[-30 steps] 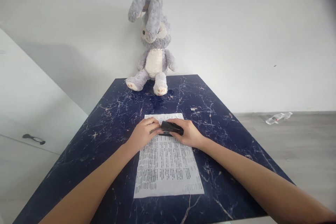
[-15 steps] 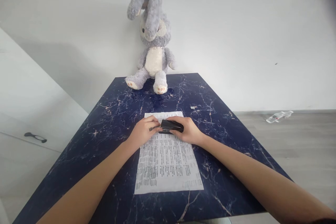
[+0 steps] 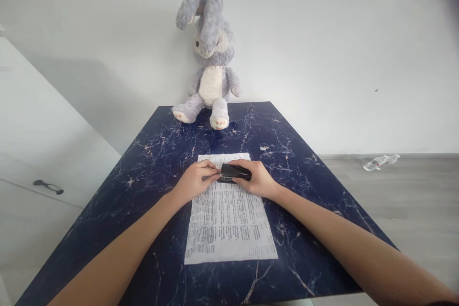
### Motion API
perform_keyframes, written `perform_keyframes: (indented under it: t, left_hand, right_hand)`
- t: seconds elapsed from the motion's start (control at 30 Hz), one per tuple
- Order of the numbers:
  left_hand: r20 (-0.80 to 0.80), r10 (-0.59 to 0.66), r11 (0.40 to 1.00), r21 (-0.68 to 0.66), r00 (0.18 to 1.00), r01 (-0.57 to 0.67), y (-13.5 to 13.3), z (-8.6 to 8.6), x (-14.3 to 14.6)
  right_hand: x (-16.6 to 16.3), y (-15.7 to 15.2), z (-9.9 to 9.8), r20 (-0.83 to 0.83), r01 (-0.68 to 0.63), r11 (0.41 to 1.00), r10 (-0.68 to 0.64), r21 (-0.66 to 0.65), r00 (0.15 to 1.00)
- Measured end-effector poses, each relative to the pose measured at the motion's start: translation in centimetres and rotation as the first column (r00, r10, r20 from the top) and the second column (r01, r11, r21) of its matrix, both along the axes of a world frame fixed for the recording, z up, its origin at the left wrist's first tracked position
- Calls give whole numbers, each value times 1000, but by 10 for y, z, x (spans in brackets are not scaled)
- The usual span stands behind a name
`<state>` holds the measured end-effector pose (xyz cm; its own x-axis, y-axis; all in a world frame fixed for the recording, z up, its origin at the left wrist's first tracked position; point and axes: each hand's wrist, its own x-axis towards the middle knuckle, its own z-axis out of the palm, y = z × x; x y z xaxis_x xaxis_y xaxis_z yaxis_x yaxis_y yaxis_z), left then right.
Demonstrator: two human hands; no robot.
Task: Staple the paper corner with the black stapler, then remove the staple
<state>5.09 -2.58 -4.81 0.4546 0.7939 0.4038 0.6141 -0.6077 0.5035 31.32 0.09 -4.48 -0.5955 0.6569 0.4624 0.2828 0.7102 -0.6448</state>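
A black stapler [image 3: 234, 171] lies crosswise above a printed sheet of paper [image 3: 234, 220], near the sheet's far end. From the right, my right hand [image 3: 254, 176] is wrapped round its body, thumb on the near side and fingers on the far side. At the stapler's left end, my left hand [image 3: 201, 179] has thumb and fingertips closed in a pinch. A thin silver part shows along the stapler's near side by the left fingertips. Whether something small is also between those fingertips is hidden.
A grey plush rabbit [image 3: 215, 67] sits at the back of the dark blue marbled table [image 3: 158, 153], against the wall. A small whitish piece [image 3: 264, 148] lies right of the sheet. On the floor at right is a clear plastic item [image 3: 380, 162]. A cabinet handle [image 3: 48, 187] shows at left.
My left thumb has drawn back slightly to the left along the stapler's end. My right hand keeps its hold, and the paper stays put. The view has shifted a little.
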Motion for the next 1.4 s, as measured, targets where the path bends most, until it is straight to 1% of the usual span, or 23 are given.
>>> perform_keyframes:
  t: [0.17,0.3,0.43,0.57,0.73,0.9,1.0,1.03,1.07,1.1,1.17,1.2,1.27,1.3,1.33,1.4]
  left_hand:
    - [166,-1,997,-72,986,13,-1,6,-3]
    - [225,-30,987,-150,974,65,3,12,-17]
    - [260,-21,973,-218,965,80,6,12,-25]
    - [297,14,980,-194,955,46,1,12,-11]
    - [254,-59,986,-137,965,96,-12,10,9]
    - [246,-106,982,-126,963,140,-13,10,10]
    - [236,-115,980,-130,965,149,-10,11,6]
    - [237,-90,985,-122,967,122,-8,11,5]
    - [235,-52,991,-109,971,79,-6,11,3]
    - [217,-7,995,-93,976,27,-4,10,2]
    - [106,79,996,-54,991,-74,-2,6,0]
    - [19,111,993,-41,994,-110,-1,2,0]
    - [-169,132,989,-47,977,-142,1,-5,0]
    - [-239,128,988,-59,963,-146,1,-8,0]
    - [-287,118,987,-71,951,-143,1,-10,0]
    - [-333,100,989,-66,938,-129,0,-12,-1]
  right_hand:
    - [3,1,1,-43,6,1000,-7,-25,999]
    - [9,6,-2,-129,18,997,-28,-75,991]
    - [13,10,-2,-150,-34,994,17,-107,989]
    - [10,3,6,-146,-91,991,77,-97,986]
    - [3,-13,14,-144,-156,985,146,-66,979]
    - [-2,-21,16,-115,-190,982,189,-2,975]
    - [-2,-21,23,-78,-224,974,225,27,971]
    - [-1,-20,26,-72,-213,977,214,18,974]
    - [2,-18,30,-73,-177,984,177,5,982]
    - [6,-15,35,-76,-111,994,110,-7,991]
    - [17,-5,41,-68,78,997,-78,-12,995]
    - [25,1,44,-48,176,984,-175,-2,983]
    - [40,15,45,28,328,944,-329,23,944]
    - [48,22,45,77,377,926,-379,32,922]
    - [55,29,43,126,407,912,-409,39,904]
    - [67,39,40,207,429,902,-428,44,880]
